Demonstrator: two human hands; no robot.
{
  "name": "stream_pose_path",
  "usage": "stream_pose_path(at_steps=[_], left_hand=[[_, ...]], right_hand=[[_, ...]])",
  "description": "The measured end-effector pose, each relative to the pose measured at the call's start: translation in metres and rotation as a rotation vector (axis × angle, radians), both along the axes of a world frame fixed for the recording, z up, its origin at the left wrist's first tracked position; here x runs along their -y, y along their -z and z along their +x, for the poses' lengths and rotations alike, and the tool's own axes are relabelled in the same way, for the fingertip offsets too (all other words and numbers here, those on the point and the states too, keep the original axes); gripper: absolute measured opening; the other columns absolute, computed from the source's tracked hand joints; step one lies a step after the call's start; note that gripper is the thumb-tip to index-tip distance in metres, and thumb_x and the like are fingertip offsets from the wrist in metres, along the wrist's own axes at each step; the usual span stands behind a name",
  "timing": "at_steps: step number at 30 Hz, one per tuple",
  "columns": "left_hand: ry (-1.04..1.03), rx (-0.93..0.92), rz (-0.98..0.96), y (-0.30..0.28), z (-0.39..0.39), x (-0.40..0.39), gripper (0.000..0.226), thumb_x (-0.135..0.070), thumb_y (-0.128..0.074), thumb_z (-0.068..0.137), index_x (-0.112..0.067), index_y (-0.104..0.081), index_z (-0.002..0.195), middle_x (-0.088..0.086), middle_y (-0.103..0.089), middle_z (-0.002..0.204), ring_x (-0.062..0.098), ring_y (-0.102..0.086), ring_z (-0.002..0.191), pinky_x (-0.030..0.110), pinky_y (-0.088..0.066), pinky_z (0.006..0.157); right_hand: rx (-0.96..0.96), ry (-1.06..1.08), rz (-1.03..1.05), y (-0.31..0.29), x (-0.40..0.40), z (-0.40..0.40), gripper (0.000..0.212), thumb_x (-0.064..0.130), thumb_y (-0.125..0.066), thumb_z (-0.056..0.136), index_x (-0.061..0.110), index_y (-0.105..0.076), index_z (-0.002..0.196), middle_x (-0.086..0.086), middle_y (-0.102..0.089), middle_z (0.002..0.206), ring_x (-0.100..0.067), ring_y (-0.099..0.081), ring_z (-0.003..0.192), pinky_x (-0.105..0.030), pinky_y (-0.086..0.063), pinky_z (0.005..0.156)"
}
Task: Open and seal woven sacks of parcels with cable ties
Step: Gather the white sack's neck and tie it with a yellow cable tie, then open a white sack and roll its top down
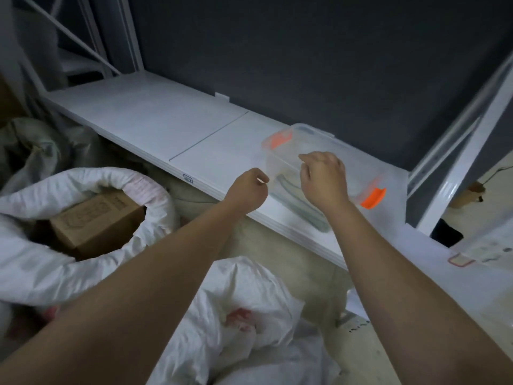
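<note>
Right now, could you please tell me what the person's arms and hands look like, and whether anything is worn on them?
Both forearms are bare from the bottom edge of the head view up to the wrists: no sleeves show. The left hand and right hand wear no gloves, and no watch, bracelet or ring is visible. No markings show on either arm. The picture is slightly blurred, so fine detail cannot be told.

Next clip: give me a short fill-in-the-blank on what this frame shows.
1. The clear plastic box on the white shelf has clips coloured ____.
2. The open sack at the left shows a ____ parcel inside.
3. The left hand pinches a thin strip; the right hand is above the ____.

Missing words: orange; cardboard; box
</note>
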State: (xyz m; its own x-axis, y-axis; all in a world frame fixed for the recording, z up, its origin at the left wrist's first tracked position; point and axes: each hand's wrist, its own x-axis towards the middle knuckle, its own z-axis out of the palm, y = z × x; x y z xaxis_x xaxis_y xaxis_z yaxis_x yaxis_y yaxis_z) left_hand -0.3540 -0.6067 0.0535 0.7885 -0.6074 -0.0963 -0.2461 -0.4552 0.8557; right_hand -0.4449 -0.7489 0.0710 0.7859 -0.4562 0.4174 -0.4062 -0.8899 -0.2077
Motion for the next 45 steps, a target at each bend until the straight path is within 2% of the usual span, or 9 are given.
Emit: stream_pose_path(at_steps=[5,9,13,17,24,31,37,40,45], left_hand=[[-0.042,0.034,0.099,0.017,-0.005,-0.073,0.023,-0.014,-0.048,0.093,-0.011,-0.059,0.113,0.002,-0.06,0.098,0.018,-0.055,0.085,0.028,-0.045,0.076],[-0.13,0.033,0.205,0.039,-0.018,-0.148,0.023,-0.016,-0.045,0.096,-0.011,-0.059,0.114,0.002,-0.06,0.106,0.021,-0.057,0.099,0.031,-0.047,0.087],[-0.23,0.071,0.322,0.061,-0.044,-0.216,0.026,-0.023,-0.041,0.099,-0.01,-0.062,0.11,0.005,-0.06,0.1,0.027,-0.058,0.102,0.032,-0.043,0.081],[-0.255,0.093,0.419,0.09,-0.07,-0.265,0.029,-0.03,-0.041,0.099,-0.017,-0.061,0.115,0.008,-0.059,0.12,0.03,-0.049,0.116,0.039,-0.037,0.094],[-0.333,0.057,0.442,0.116,-0.097,-0.293,0.031,-0.035,-0.04,0.099,-0.024,-0.054,0.124,0.005,-0.046,0.135,0.03,-0.036,0.126,0.046,-0.029,0.106],[-0.342,-0.005,0.446,0.114,-0.125,-0.309,0.032,-0.047,-0.041,0.097,-0.032,-0.054,0.123,0.003,-0.039,0.141,0.026,-0.027,0.133,0.043,-0.022,0.107],[0.113,-0.17,0.577,0.117,-0.152,-0.318,0.086,-0.068,-0.06,0.075,-0.033,-0.025,0.147,0.006,-0.025,0.152,0.032,-0.028,0.137,0.048,-0.025,0.113],[0.156,0.081,0.684,0.119,-0.163,-0.314,0.072,-0.05,-0.054,0.09,-0.029,-0.019,0.148,0.006,-0.035,0.145,0.03,-0.04,0.128,0.046,-0.032,0.105],[0.025,0.419,0.391,0.073,-0.15,-0.308,0.054,-0.023,-0.05,0.094,-0.028,-0.033,0.144,0.004,-0.045,0.141,0.029,-0.05,0.119,0.044,-0.041,0.096]], right_hand=[[0.091,-0.253,0.217,0.031,-0.104,-0.024,0.029,0.016,-0.047,0.085,0.014,-0.074,0.098,-0.004,-0.067,0.101,-0.027,-0.052,0.101,-0.038,-0.043,0.088],[-0.131,-0.307,0.534,0.059,-0.179,-0.038,0.02,0.03,-0.056,0.093,0.019,-0.07,0.101,-0.002,-0.061,0.104,-0.02,-0.051,0.102,-0.029,-0.04,0.088],[-0.335,-0.219,0.568,0.079,-0.231,-0.057,0.046,0.061,-0.047,0.089,0.026,-0.055,0.117,-0.001,-0.047,0.126,-0.022,-0.046,0.115,-0.037,-0.042,0.095],[-0.137,-0.092,0.572,0.093,-0.254,-0.089,0.054,0.055,-0.054,0.089,0.022,-0.049,0.132,-0.004,-0.04,0.135,-0.026,-0.04,0.119,-0.038,-0.036,0.1],[0.111,-0.02,0.545,0.122,-0.286,-0.121,0.046,0.044,-0.072,0.08,0.01,-0.053,0.104,-0.005,-0.041,0.112,-0.021,-0.039,0.107,-0.029,-0.035,0.092],[-0.252,0.06,0.87,0.139,-0.295,-0.123,0.076,0.065,-0.057,0.082,0.039,-0.026,0.145,-0.001,-0.001,0.157,-0.031,-0.013,0.142,-0.045,-0.027,0.112],[-0.256,0.047,0.913,0.145,-0.286,-0.124,0.05,0.033,-0.046,0.099,0.023,-0.034,0.146,-0.007,-0.045,0.145,-0.028,-0.041,0.132,-0.035,-0.035,0.103],[-0.119,0.072,0.907,0.138,-0.283,-0.132,0.037,0.025,-0.042,0.101,0.016,-0.048,0.136,-0.008,-0.055,0.134,-0.027,-0.049,0.125,-0.031,-0.037,0.099],[0.219,-0.025,0.864,0.07,-0.267,-0.133,0.026,0.021,-0.04,0.102,0.013,-0.055,0.123,0.004,-0.057,0.112,-0.013,-0.052,0.104,-0.015,-0.033,0.085]])
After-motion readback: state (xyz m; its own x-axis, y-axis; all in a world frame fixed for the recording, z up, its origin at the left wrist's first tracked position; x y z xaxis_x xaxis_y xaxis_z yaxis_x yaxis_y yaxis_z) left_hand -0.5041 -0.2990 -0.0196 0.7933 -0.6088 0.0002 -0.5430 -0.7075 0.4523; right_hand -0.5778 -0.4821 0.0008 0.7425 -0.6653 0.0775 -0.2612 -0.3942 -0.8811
